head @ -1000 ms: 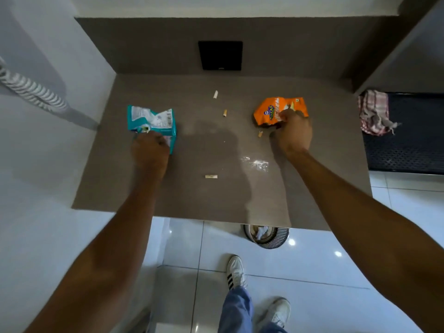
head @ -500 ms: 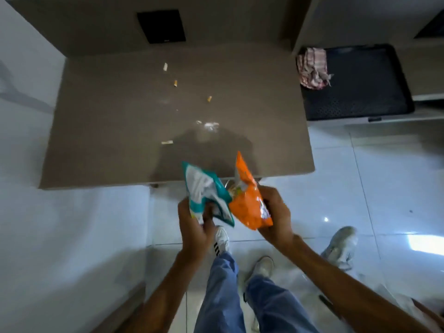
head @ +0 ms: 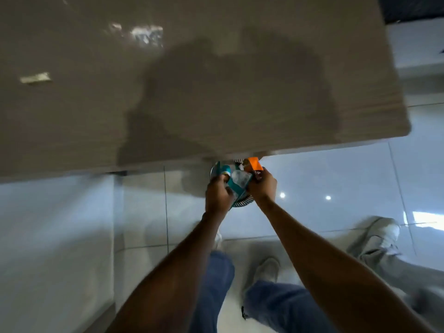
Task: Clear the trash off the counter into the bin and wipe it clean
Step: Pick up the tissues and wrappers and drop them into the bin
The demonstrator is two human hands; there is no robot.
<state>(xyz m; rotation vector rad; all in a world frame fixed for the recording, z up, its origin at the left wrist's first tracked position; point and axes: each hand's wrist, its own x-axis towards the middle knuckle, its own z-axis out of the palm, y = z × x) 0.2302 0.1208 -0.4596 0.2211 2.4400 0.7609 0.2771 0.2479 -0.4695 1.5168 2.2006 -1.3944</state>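
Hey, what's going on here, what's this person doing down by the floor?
A person is bending down and pushing two empty snack wrappers into a small bin that sits on the floor under the counter's edge. The left hand holds the teal wrapper, and the right hand holds the orange wrapper; both are over the bin's mouth, not yet let go. A small scrap and a wet smear remain on the counter, so wiping is yet to come.

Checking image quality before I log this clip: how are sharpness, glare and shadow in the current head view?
Head view: motion blur smears the whole frame, including the small pale scrap on the grey counter; a bright glare patch sits near the counter's top; a large dark shadow crosses its middle; light spots reflect off the glossy white floor tiles; wide-angle distortion bends the counter edge.
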